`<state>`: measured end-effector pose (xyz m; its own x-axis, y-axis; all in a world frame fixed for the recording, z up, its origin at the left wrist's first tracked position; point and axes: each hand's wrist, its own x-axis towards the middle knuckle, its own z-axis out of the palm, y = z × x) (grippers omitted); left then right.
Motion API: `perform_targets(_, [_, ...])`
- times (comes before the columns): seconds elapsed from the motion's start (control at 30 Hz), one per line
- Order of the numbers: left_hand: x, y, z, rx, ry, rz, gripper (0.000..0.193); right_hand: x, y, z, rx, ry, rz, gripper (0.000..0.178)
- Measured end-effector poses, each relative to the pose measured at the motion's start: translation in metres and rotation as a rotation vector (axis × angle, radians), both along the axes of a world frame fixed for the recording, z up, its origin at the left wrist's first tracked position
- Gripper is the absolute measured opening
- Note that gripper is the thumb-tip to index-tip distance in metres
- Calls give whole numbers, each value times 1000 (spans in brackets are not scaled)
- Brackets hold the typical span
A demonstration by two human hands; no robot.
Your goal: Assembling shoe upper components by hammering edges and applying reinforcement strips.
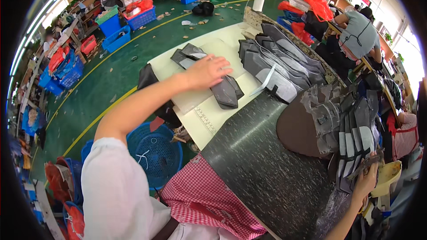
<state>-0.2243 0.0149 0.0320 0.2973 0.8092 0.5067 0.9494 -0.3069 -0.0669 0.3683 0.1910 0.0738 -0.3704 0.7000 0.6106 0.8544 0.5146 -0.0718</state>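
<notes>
Head view: the left hand (207, 72), palm down with fingers loosely spread, sits over flat, angular dark-grey pieces (227, 95) on a smooth cream board (218, 118); its contact is hidden. The right hand (367, 181) pinches a thin dark-grey strip (365, 164) beside layered grey-and-black panels (349, 144). Glossy speckled black tabletop (249, 164) stretches bare to its near edge.

My left hand (207, 72) over dark flat pieces (226, 95), pale board (195, 134) under them, my right hand (366, 181) holding a dark strip (365, 164), blue basket (177, 156) near my red checked apron (200, 191)
</notes>
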Motion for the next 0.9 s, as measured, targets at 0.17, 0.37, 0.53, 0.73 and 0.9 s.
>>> perform_targets(0.17, [-33, 10, -8, -114, 224, -5, 42, -53, -66, 24, -43, 42, 183, 50])
perform_targets(0.37, [-16, -7, 6, 6, 58, -114, 50, -272, -87, 17, -506, -66, 570, 16])
perform_targets(0.53, [-14, -12, 10, -3, 58, -177, 46, -413, -63, -16, -668, -1, 591, 40])
perform_targets(0.73, [-11, -43, 6, 189, 251, -329, 27, -428, -41, -25, -852, 41, 616, 41])
perform_targets(0.9, [3, -138, 53, 66, -75, -131, 24, -424, -32, -30, -629, 1, 438, 35])
